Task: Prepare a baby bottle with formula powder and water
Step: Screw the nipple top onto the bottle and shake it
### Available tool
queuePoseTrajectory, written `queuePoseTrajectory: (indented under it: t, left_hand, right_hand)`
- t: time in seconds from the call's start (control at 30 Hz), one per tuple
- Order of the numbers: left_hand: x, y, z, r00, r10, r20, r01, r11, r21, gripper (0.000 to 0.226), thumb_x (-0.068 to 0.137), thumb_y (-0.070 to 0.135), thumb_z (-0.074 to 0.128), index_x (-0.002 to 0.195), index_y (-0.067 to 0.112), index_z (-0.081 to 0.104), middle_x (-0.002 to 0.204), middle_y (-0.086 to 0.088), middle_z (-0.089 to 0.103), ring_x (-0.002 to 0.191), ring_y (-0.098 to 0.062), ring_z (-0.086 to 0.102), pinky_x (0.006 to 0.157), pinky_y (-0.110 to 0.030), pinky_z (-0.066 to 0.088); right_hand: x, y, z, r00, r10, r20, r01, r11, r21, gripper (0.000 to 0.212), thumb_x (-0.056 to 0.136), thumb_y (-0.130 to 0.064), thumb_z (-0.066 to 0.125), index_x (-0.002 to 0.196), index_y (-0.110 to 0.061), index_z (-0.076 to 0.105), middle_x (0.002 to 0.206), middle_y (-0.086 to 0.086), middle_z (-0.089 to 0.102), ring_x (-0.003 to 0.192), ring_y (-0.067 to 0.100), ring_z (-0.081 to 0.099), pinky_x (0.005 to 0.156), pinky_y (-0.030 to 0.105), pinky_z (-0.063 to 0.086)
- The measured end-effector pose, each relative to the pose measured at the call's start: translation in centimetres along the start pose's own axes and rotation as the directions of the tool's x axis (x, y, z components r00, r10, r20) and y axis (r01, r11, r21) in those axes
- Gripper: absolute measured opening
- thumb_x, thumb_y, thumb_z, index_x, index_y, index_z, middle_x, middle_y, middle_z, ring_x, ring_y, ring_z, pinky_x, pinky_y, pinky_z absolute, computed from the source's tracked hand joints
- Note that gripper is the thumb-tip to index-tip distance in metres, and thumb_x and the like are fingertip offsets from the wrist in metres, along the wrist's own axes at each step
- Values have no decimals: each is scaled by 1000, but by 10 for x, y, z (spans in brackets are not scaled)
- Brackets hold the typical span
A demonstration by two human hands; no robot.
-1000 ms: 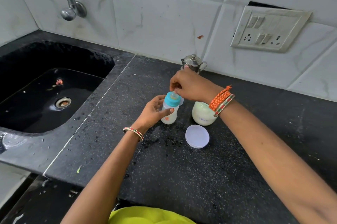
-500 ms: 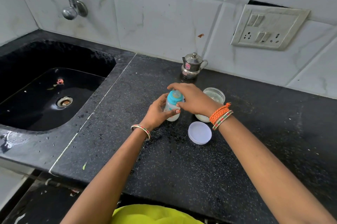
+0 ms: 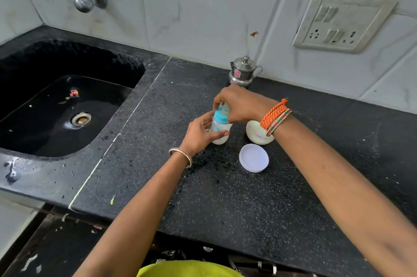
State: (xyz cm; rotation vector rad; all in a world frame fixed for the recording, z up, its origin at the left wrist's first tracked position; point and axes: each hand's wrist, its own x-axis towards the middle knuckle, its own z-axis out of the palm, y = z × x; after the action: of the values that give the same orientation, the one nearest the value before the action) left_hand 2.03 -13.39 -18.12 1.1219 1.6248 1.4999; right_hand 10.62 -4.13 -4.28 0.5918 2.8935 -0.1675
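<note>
On the speckled black stone surface, I see the small translucent baby bottle, its teal screw collar and pale nipple on top, milky white at its base, standing upright between both hands. My left hand wraps the bottle's rounded body from the sink side, fingers curled across its front, a thin bangle at the wrist. My right hand arches over the bottle from above, fingertips pinching the nipple and collar; orange braided bracelets ring that wrist. Just right of the bottle sits a squat, round white jar, partly hidden by the wrist. Its flat, round white plastic lid lies nearer me than the bottle. Behind the bottle, against the tiled wall, stands a small shiny steel pot.
</note>
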Motion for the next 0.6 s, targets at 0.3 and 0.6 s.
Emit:
queuePoseTrajectory:
  t: [0.3,0.6]
  left_hand:
    - [0,-4,1,999,28,-21,-27,999,25,56,70,21,83,121,23,59,115,5,68,109,-8,63,102,-38,47]
    - [-1,-4,1,999,38,-8,-38,999,36,59,72,22,81,124,28,56,115,8,69,109,-5,63,101,-33,47]
  right_hand:
    - [-15,-12,10,962,133,-238,-187,957,-223,56,88,-60,48,95,-6,58,101,16,61,92,33,61,67,36,38]
    - [-19,-13,3,990,102,-94,-101,995,16,40,83,-17,66,121,-24,54,121,8,53,105,28,56,77,35,43]
